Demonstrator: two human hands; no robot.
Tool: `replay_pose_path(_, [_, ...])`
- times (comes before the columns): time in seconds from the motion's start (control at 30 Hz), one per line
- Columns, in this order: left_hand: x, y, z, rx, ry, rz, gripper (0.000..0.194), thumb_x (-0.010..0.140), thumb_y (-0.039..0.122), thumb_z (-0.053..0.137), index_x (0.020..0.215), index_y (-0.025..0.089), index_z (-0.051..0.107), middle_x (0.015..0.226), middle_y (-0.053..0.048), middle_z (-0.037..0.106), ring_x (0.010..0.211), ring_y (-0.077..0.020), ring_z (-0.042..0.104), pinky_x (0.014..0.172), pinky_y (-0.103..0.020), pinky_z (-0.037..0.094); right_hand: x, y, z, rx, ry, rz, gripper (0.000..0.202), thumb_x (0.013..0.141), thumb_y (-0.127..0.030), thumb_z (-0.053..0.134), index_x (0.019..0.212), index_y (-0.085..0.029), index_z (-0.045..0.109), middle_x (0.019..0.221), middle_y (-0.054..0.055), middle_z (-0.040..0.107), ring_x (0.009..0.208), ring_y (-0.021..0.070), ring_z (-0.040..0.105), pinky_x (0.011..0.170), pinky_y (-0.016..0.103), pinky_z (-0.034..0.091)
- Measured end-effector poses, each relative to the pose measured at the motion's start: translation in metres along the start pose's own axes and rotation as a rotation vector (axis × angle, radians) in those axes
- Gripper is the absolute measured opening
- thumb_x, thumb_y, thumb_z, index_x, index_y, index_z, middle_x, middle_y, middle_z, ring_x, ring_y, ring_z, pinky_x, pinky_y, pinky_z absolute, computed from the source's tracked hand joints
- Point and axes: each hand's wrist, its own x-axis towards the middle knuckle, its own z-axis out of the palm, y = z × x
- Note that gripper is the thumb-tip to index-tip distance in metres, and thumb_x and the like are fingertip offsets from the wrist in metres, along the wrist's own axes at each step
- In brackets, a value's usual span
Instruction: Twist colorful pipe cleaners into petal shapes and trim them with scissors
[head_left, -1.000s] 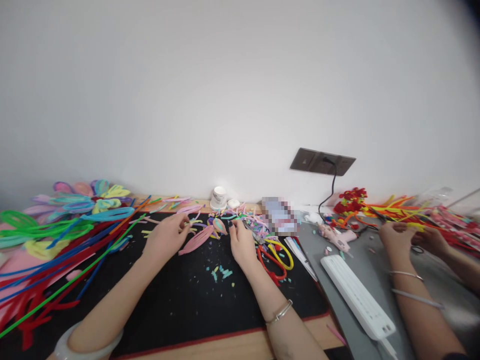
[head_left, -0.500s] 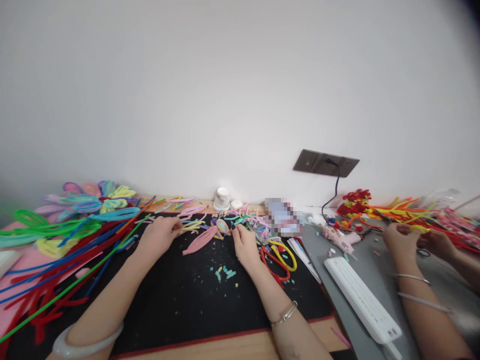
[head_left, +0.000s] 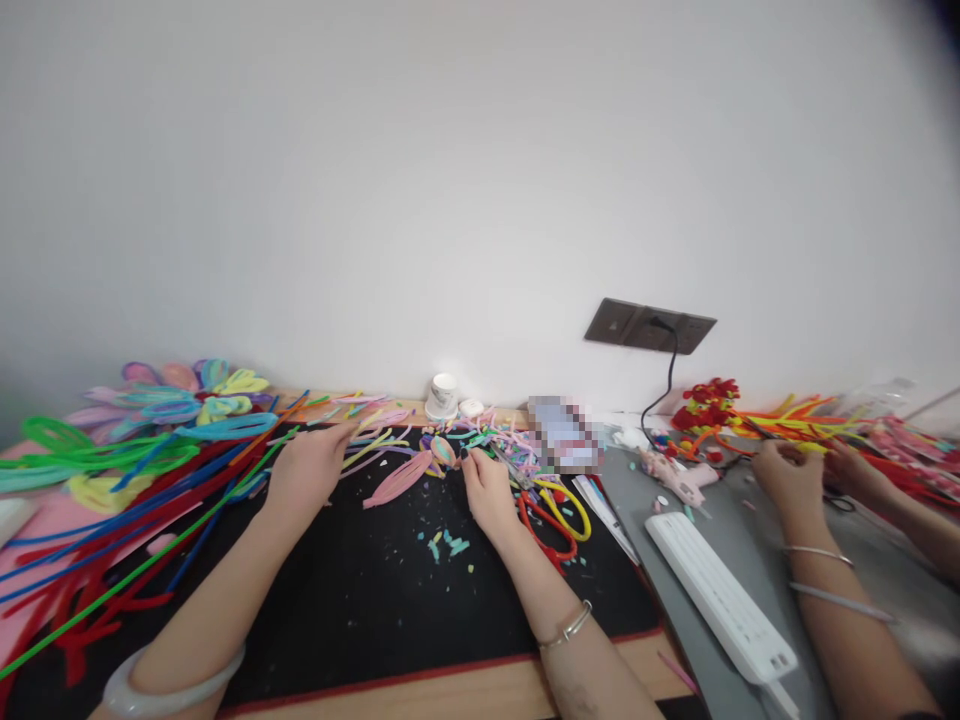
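My right hand (head_left: 489, 492) is closed, thumb and fingers pinched on the near end of a small pipe-cleaner piece (head_left: 442, 452) in peach, teal and purple. A larger pink pipe-cleaner petal (head_left: 397, 480) adjoins that piece and points down to the left. Farther left, my left hand (head_left: 306, 468) has its fingertips pressed together beside pink pipe-cleaner loops (head_left: 386, 417) and yellow and lilac strips (head_left: 375, 450). What it pinches, if anything, is too small to make out. Teal clippings (head_left: 448, 546) lie on the black mat (head_left: 360, 600) below.
Coloured pipe cleaners (head_left: 142, 520) and a finished-looking flower (head_left: 180, 395) cover the left side. A paper cup (head_left: 442, 396) stands by the wall. Red-handled scissors (head_left: 551, 540), a pink glue gun (head_left: 679, 478) and a white power strip (head_left: 720, 595) lie rightward. Another person's hands (head_left: 795, 475) hold something yellow.
My left hand has moved slightly up and left, away from the yellow strips toward the pink loops. My right hand stays at the small piece. The other person's hands shifted slightly left.
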Motion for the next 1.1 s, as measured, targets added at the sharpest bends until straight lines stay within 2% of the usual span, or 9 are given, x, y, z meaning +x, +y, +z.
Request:
replay_pose_path(0.1, [-0.002,0.004,0.001,-0.220,0.202,-0.015,0.033,0.084,0.033,0.041,0.105,0.019,0.063,0.089,-0.008,0.071,0.080,-0.0228,0.066,0.074,-0.029,0.047,-0.001,-0.002,-0.003,0.059,0.037,-0.010,0.026,0.087,-0.023,0.034,0.070,-0.017,0.053,0.056,-0.001,0.049,0.054,0.0127,0.047,0.053,0.023,0.028])
replay_pose_path(0.17, [-0.004,0.012,0.003,-0.515,0.193,-0.016,0.034,0.081,0.037,0.047,0.105,0.018,0.062,0.095,-0.007,0.070,0.082,-0.0218,0.066,0.076,-0.029,0.049,-0.001,-0.004,-0.003,0.138,0.051,-0.021,0.023,0.086,-0.024,0.038,0.072,-0.017,0.054,0.055,-0.003,0.045,0.052,0.0113,0.044,0.053,0.022,0.027])
replay_pose_path(0.27, [-0.011,0.030,0.006,-0.953,-0.158,-0.038,0.042,0.076,0.043,0.054,0.107,0.016,0.058,0.081,-0.006,0.070,0.071,-0.0215,0.067,0.065,-0.030,0.052,-0.003,-0.007,-0.002,0.355,-0.017,-0.013,0.015,0.083,-0.028,0.047,0.080,-0.017,0.056,0.052,-0.006,0.039,0.047,0.0089,0.037,0.049,0.021,0.026])
replay_pose_path(0.33, [-0.018,0.043,0.009,-1.044,-0.361,-0.042,0.039,0.074,0.044,0.057,0.101,0.015,0.060,0.073,-0.005,0.068,0.065,-0.0206,0.066,0.058,-0.030,0.052,-0.003,-0.011,0.001,0.556,-0.099,0.031,0.016,0.079,-0.031,0.054,0.085,-0.016,0.056,0.051,-0.007,0.037,0.045,0.0077,0.034,0.046,0.020,0.026])
replay_pose_path(0.4, [-0.024,0.053,0.014,-1.071,-0.523,0.028,0.033,0.073,0.040,0.059,0.095,0.015,0.061,0.074,-0.004,0.067,0.062,-0.0172,0.064,0.059,-0.028,0.052,-0.004,-0.013,0.003,0.755,-0.172,0.089,0.020,0.075,-0.033,0.060,0.085,-0.016,0.057,0.050,-0.008,0.039,0.042,0.0064,0.034,0.043,0.019,0.026])
replay_pose_path(0.5, [-0.029,0.059,0.021,-1.086,-0.610,0.078,0.028,0.074,0.038,0.058,0.088,0.015,0.062,0.073,-0.003,0.066,0.060,-0.0152,0.063,0.059,-0.028,0.052,-0.003,-0.014,0.006,0.922,-0.212,0.179,0.019,0.073,-0.033,0.061,0.077,-0.016,0.056,0.048,-0.007,0.045,0.037,0.0047,0.034,0.037,0.017,0.026])
replay_pose_path(0.8, [-0.029,0.055,0.030,-1.043,-0.712,0.142,0.029,0.076,0.039,0.055,0.088,0.015,0.065,0.067,-0.001,0.065,0.057,-0.0139,0.059,0.059,-0.025,0.048,-0.002,-0.010,0.007,1.021,-0.141,0.290,0.018,0.071,-0.026,0.061,0.062,-0.017,0.048,0.046,-0.005,0.055,0.029,0.0049,0.039,0.029,0.015,0.028])
replay_pose_path(0.97, [-0.031,0.056,0.026,-0.881,-0.671,0.279,0.030,0.078,0.041,0.052,0.076,0.014,0.064,0.058,0.001,0.061,0.055,-0.0125,0.053,0.055,-0.021,0.039,-0.002,-0.011,0.006,1.034,-0.149,0.264,0.014,0.071,-0.022,0.060,0.063,-0.017,0.049,0.045,-0.005,0.056,0.029,0.0056,0.041,0.030,0.016,0.032])
replay_pose_path(1.1, [-0.032,0.058,0.023,-0.833,-0.658,0.310,0.033,0.080,0.042,0.049,0.066,0.014,0.059,0.058,0.001,0.059,0.054,-0.0111,0.049,0.054,-0.021,0.036,-0.003,-0.010,0.007,1.041,-0.161,0.265,0.015,0.070,-0.023,0.061,0.062,-0.017,0.049,0.046,-0.005,0.057,0.030,0.0060,0.043,0.031,0.016,0.035])
